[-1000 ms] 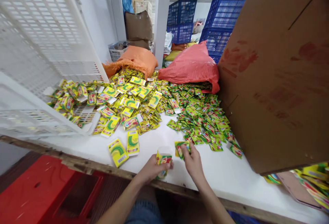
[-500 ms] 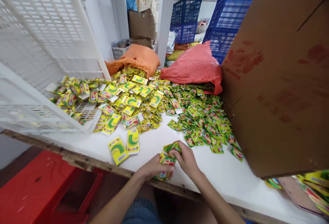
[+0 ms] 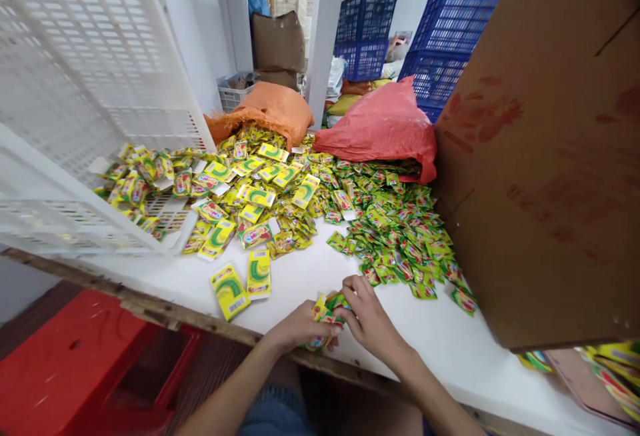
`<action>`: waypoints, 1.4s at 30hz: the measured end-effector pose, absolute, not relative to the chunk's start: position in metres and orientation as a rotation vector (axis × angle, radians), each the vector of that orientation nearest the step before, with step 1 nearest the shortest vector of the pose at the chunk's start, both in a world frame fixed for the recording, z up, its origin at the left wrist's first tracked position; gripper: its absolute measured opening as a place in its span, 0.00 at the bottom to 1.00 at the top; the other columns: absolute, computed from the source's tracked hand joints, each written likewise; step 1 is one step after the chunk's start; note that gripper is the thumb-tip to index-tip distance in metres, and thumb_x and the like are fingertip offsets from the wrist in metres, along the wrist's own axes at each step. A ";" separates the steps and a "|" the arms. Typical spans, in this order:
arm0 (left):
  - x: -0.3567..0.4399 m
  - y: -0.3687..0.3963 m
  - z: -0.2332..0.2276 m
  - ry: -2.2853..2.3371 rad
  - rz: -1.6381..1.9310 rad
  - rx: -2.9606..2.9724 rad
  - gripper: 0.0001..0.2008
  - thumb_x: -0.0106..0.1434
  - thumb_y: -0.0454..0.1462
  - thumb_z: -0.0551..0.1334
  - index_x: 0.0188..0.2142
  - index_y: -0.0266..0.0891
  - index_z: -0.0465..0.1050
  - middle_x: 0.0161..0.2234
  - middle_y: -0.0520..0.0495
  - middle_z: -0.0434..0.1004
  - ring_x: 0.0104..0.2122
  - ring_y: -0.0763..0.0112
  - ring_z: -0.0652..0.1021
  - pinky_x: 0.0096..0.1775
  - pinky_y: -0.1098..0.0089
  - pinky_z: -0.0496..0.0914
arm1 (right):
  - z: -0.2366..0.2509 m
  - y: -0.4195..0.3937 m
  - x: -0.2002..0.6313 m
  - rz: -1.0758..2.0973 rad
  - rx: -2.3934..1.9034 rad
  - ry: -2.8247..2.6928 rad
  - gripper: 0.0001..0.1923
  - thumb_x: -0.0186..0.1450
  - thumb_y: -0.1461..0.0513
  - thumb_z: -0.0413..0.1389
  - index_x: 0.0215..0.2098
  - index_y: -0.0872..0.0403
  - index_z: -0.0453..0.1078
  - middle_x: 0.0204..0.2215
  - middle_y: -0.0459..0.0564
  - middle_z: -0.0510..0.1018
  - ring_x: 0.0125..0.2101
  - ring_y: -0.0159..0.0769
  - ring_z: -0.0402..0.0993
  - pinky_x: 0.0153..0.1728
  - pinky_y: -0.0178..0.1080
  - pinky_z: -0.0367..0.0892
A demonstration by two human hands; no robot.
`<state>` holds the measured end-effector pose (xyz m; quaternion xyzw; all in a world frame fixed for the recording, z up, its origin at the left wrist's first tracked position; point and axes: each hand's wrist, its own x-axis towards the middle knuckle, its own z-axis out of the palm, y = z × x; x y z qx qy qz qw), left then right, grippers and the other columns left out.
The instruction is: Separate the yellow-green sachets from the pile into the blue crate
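Both hands are meeting at the near table edge, left hand [image 3: 300, 328] cupping a small yellow-green box-like packet [image 3: 324, 313] while right hand [image 3: 367, 313] is pinching its top from the right, big sachet pile [image 3: 395, 229] lying just beyond.

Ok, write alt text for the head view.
Both hands, left and right, meet on a small box at the near edge of a white table. Behind them lie green-yellow sachets, flat boxes, a white crate and a cardboard flap.
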<state>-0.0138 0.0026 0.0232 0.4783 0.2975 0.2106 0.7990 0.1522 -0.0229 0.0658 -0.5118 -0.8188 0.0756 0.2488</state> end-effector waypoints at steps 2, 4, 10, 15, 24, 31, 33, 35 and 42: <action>-0.014 0.004 0.024 0.636 0.426 1.070 0.14 0.46 0.42 0.66 0.29 0.34 0.73 0.21 0.49 0.74 0.22 0.71 0.73 0.29 0.70 0.68 | 0.076 -0.025 0.150 0.228 -1.387 -2.280 0.04 0.61 0.66 0.51 0.35 0.52 0.65 0.41 0.53 0.66 0.42 0.42 0.61 0.41 0.44 0.62; -0.014 0.005 0.022 0.655 0.423 1.144 0.10 0.47 0.40 0.65 0.27 0.34 0.73 0.21 0.50 0.74 0.23 0.71 0.73 0.31 0.71 0.67 | 0.081 -0.025 0.145 0.267 -1.379 -2.314 0.06 0.61 0.66 0.50 0.36 0.52 0.65 0.44 0.53 0.65 0.44 0.43 0.61 0.43 0.45 0.61; -0.014 0.009 0.015 0.763 0.562 1.235 0.09 0.47 0.37 0.64 0.28 0.34 0.72 0.21 0.55 0.69 0.24 0.74 0.68 0.28 0.75 0.62 | 0.070 -0.028 0.140 0.341 -1.447 -2.087 0.08 0.62 0.63 0.51 0.41 0.52 0.63 0.42 0.52 0.68 0.44 0.41 0.62 0.44 0.45 0.60; -0.009 0.005 0.017 0.693 0.737 1.212 0.14 0.45 0.35 0.67 0.32 0.33 0.71 0.26 0.53 0.69 0.27 0.73 0.68 0.31 0.74 0.62 | 0.065 -0.035 0.143 0.277 -1.497 -1.979 0.05 0.63 0.63 0.50 0.34 0.49 0.67 0.41 0.50 0.69 0.45 0.42 0.62 0.44 0.45 0.57; -0.004 -0.002 0.013 0.737 0.811 1.148 0.12 0.48 0.38 0.66 0.31 0.34 0.70 0.27 0.51 0.70 0.28 0.72 0.69 0.32 0.74 0.64 | 0.064 -0.031 0.137 0.224 -1.616 -1.955 0.05 0.61 0.59 0.53 0.30 0.52 0.66 0.38 0.50 0.70 0.43 0.41 0.63 0.42 0.43 0.57; -0.001 -0.001 0.008 0.713 0.832 1.132 0.11 0.48 0.37 0.65 0.31 0.33 0.70 0.25 0.53 0.69 0.26 0.74 0.68 0.31 0.74 0.63 | 0.063 -0.031 0.136 0.157 -1.652 -1.940 0.09 0.62 0.59 0.51 0.25 0.52 0.67 0.37 0.49 0.71 0.42 0.40 0.63 0.42 0.43 0.56; -0.001 -0.001 0.009 0.671 0.801 1.128 0.14 0.49 0.36 0.65 0.36 0.33 0.70 0.28 0.51 0.71 0.29 0.72 0.69 0.33 0.73 0.64 | 0.065 -0.030 0.136 0.140 -1.650 -1.922 0.09 0.63 0.59 0.51 0.26 0.51 0.69 0.39 0.50 0.71 0.43 0.41 0.63 0.42 0.43 0.56; -0.001 -0.001 0.011 0.662 0.800 1.150 0.16 0.49 0.35 0.65 0.38 0.33 0.69 0.31 0.50 0.72 0.31 0.71 0.70 0.34 0.72 0.65 | 0.067 -0.030 0.134 0.134 -1.641 -1.921 0.10 0.63 0.59 0.50 0.28 0.50 0.71 0.42 0.50 0.70 0.46 0.42 0.61 0.43 0.45 0.55; -0.007 0.001 0.004 0.733 0.893 1.214 0.12 0.52 0.38 0.63 0.35 0.33 0.70 0.31 0.48 0.73 0.32 0.69 0.71 0.37 0.69 0.66 | 0.061 -0.033 0.126 0.358 -1.632 -2.001 0.12 0.63 0.57 0.51 0.25 0.47 0.74 0.46 0.48 0.70 0.51 0.46 0.58 0.46 0.50 0.55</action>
